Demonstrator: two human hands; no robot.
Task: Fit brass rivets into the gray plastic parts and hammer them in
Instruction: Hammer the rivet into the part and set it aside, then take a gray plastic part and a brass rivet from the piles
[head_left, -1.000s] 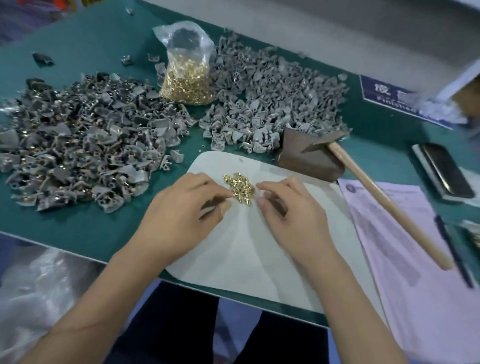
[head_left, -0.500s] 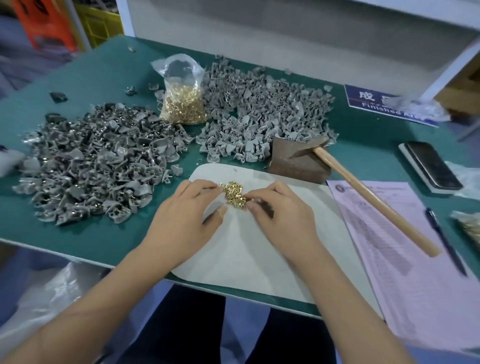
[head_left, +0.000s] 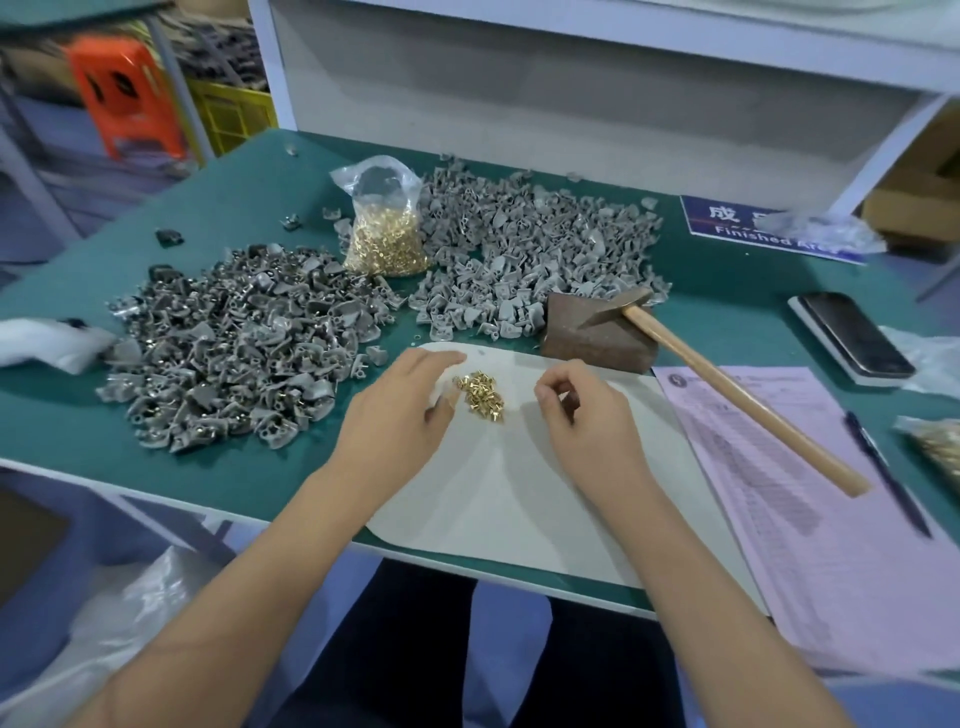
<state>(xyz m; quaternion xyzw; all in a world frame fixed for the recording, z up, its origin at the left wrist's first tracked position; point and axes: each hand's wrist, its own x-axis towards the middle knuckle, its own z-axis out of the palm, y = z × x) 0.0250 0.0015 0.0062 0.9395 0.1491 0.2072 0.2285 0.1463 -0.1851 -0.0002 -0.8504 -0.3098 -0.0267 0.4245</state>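
Rivet heap (head_left: 480, 395) on mat's far edge | left hand (head_left: 397, 415), right hand (head_left: 587, 415) now parting from it | left fingers straightening, right curling, contents unclear | gray part being needed next

two hands (head_left: 488, 415) flanking small brass rivet pile (head_left: 480, 395) on white mat (head_left: 498, 493), gray parts heaps behind

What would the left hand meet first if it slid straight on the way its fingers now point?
The left hand lies open on the white mat, fingers pointing up and slightly right. Going on, it would probably reach the farther pile of gray plastic parts first, passing just left of the loose brass rivets.
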